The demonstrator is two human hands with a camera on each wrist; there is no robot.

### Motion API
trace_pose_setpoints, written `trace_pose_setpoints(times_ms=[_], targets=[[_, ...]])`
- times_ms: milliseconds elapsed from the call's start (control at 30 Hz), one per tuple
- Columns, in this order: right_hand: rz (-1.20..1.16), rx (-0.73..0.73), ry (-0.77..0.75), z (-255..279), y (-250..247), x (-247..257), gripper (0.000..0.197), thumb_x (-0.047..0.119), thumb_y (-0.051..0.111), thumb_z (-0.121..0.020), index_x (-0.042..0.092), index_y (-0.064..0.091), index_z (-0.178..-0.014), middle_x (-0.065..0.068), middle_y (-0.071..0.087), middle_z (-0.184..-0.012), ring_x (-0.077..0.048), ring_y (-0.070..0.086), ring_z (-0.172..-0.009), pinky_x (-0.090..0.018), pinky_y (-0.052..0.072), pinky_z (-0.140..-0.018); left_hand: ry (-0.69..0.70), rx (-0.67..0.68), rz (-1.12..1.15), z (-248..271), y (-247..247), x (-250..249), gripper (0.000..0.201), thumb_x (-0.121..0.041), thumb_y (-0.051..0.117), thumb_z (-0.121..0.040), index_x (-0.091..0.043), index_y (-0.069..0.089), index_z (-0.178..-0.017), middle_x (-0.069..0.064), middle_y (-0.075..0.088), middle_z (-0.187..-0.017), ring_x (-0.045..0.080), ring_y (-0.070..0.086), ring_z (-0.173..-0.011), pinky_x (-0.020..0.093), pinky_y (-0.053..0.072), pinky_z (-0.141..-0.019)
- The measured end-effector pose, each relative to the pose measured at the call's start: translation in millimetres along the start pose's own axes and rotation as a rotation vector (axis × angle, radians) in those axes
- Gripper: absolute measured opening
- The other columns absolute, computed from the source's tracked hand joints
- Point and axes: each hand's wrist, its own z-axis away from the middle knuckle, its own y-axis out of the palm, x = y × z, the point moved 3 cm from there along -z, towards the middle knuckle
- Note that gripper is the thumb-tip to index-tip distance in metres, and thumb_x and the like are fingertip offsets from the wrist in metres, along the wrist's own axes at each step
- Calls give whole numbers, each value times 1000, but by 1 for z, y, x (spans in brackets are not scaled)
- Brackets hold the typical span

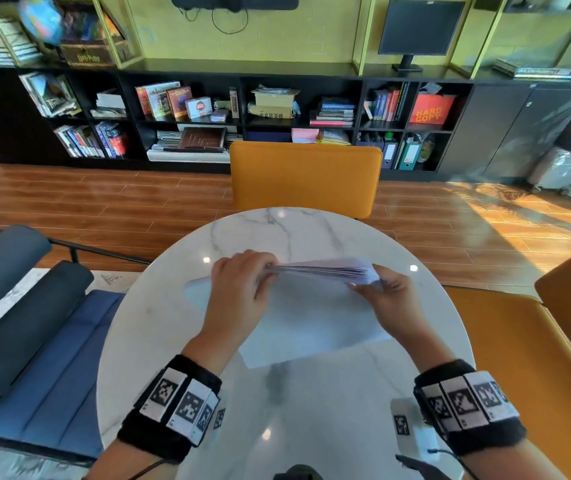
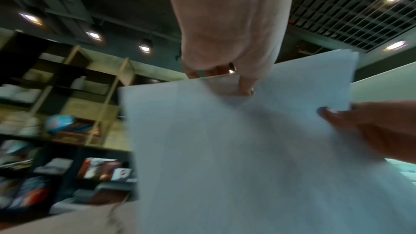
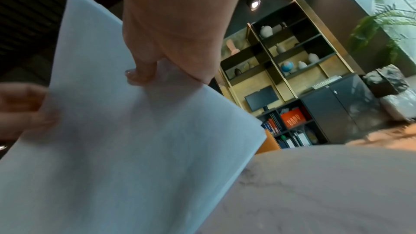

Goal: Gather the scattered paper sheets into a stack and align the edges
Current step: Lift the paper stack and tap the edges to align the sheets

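A stack of white paper sheets (image 1: 311,306) stands tilted on its lower edge over the round marble table (image 1: 294,403). My left hand (image 1: 239,289) grips the stack's upper left edge, thumb on the near face. My right hand (image 1: 388,292) pinches the upper right corner. In the left wrist view the paper stack (image 2: 236,157) fills the frame, with my left hand (image 2: 229,72) curled over its top edge and the right hand's fingers (image 2: 364,124) on its side. In the right wrist view the paper stack (image 3: 126,140) is held by my right hand (image 3: 153,70).
An orange chair (image 1: 305,178) stands at the table's far side and another orange chair (image 1: 536,358) to the right. A blue chair (image 1: 35,358) sits on the left. Black bookshelves (image 1: 242,112) line the back wall. A tagged white card (image 1: 403,424) lies near my right wrist.
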Motion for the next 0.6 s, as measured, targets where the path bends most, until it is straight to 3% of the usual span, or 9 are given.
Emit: trace_pose_setpoints(times_ms=[100, 167, 200, 267, 400, 467, 500, 567, 600], targets=[[-144, -68, 129, 7, -9, -12, 14, 4, 70, -79, 17, 74, -75, 8, 73, -66, -9, 66, -67, -26, 54, -66, -357, -219, 91, 14, -19, 38, 55, -24, 79, -74, -11, 54, -122, 8, 59, -120, 23, 52, -114, 37, 39, -98], [-233, -79, 198, 10, -15, -19, 13, 4, 69, -80, 16, 74, -76, 5, 74, -66, -12, 69, -64, -29, 57, -65, -673, -130, 363, 23, -20, 55, 74, -29, 77, -75, -16, 39, -138, 6, 47, -139, 18, 43, -128, 37, 35, -109], [-265, -78, 216, 11, -16, -21, 14, 3, 68, -80, 16, 74, -78, 3, 75, -68, -13, 70, -65, -31, 58, -67, -763, -57, 526, 27, -15, 59, 73, -31, 74, -78, -19, 38, -139, 5, 47, -141, 18, 44, -130, 38, 36, -109], [-280, -78, 231, 11, -15, -23, 15, 3, 68, -80, 16, 75, -78, 1, 76, -72, -17, 71, -69, -38, 58, -74, -796, -1, 679, 30, -7, 56, 54, -26, 67, -85, -16, 45, -133, 5, 57, -132, 20, 54, -123, 40, 43, -105], [-303, -83, 207, 17, -14, -30, 6, 17, 73, -76, 20, 77, -78, 2, 77, -78, -16, 72, -76, -39, 57, -82, -718, -180, 547, 28, -4, 32, 42, -20, 60, -90, -5, 46, -127, 5, 60, -119, 17, 57, -110, 32, 44, -98], [-289, -66, 203, 23, -16, -40, 30, 38, 81, -65, 22, 77, -89, 2, 78, -93, -16, 72, -90, -35, 56, -86, -718, -213, 507, 35, 3, 27, 41, -19, 59, -91, -3, 43, -125, 4, 56, -111, 16, 54, -105, 26, 40, -92], [-256, -46, 207, 28, -17, -46, 40, 39, 81, -65, 22, 74, -100, 2, 76, -104, -15, 70, -99, -32, 53, -90, -721, -192, 502, 41, 9, 27, 37, -19, 58, -91, -7, 42, -122, 4, 54, -111, 17, 53, -105, 24, 40, -90], [-190, -20, 218, 37, -16, -60, 43, 19, 75, -77, 22, 64, -119, 8, 69, -117, -6, 64, -107, -23, 49, -92, -736, -111, 514, 55, 24, 29, 34, -17, 57, -92, -15, 41, -121, 3, 53, -113, 18, 52, -108, 19, 39, -85], [-161, -27, 237, 42, -13, -65, 39, 10, 71, -81, 24, 64, -117, 13, 70, -111, 0, 64, -101, -15, 48, -88, -757, -80, 521, 62, 30, 31, 36, -15, 56, -92, -15, 40, -124, 2, 52, -114, 17, 51, -110, 16, 38, -83]])
